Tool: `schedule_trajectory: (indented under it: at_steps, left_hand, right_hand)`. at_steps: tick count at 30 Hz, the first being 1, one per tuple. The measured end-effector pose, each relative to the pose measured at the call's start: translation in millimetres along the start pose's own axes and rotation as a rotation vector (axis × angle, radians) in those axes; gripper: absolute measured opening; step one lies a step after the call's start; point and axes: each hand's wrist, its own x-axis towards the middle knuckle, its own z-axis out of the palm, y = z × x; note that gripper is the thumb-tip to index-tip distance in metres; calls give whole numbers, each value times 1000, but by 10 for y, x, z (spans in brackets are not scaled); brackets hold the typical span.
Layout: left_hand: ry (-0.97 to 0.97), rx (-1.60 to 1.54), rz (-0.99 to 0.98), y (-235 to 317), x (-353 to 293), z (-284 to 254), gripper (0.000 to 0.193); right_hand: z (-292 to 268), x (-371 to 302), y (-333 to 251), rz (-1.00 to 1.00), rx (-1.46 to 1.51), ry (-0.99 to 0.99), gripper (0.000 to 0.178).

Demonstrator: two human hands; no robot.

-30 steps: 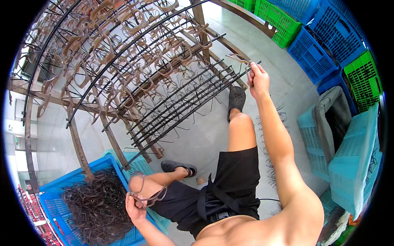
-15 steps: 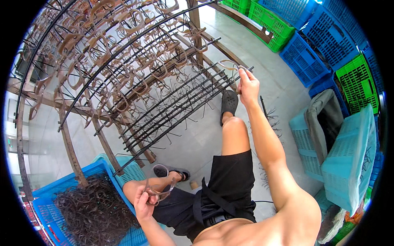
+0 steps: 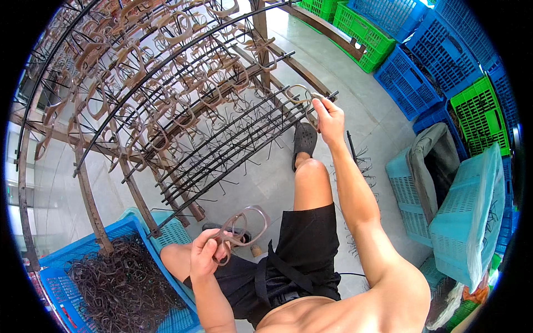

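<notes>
My right hand (image 3: pixel 330 121) is closed on a thin brownish eyeglass frame (image 3: pixel 300 102), held at the right end of a row of black rods (image 3: pixel 219 180) with wire hooks. Whether that frame touches a hook cannot be made out. Over my lap, my left hand (image 3: pixel 205 252) grips more eyeglass frames (image 3: pixel 267 221), translucent and brownish; their exact number is hidden by the fingers. To the left, many similar frames (image 3: pixel 179 34) hang on the hooks of a wooden rack (image 3: pixel 93 208).
At the lower left a blue crate (image 3: pixel 53 302) holds a heap of dark, thin tangled pieces (image 3: pixel 119 277). Blue crates (image 3: pixel 408 80) and green crates (image 3: pixel 363 41) stand at the far right, with light-blue baskets (image 3: pixel 469 216) nearer. Another hooked rod (image 3: pixel 353 147) lies right of my arm.
My left hand has risen and shifted slightly right, turning its eyeglass frames so a lens rim faces up. My right hand stays by the rod ends. The whole view has shifted slightly.
</notes>
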Motion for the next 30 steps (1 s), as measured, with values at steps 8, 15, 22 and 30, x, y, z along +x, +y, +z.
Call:
schedule_trajectory:
  at_steps: [8,15,22,30]
  left_hand:
    - [5,-1,-8,-44,144,167,33]
    - [-19,-54,-41,-2,129,221,31]
    - [-28,140,-130,35,120,215,23]
    - [319,49,36,14,199,230,23]
  right_hand:
    - [34,-4,63,-109,-27,40,18]
    - [25,55,-2,-50,-55,109,24]
    - [171,-784,-639,-746,-608,-274,38]
    - [302,-1170,-834,94,191,-861,10]
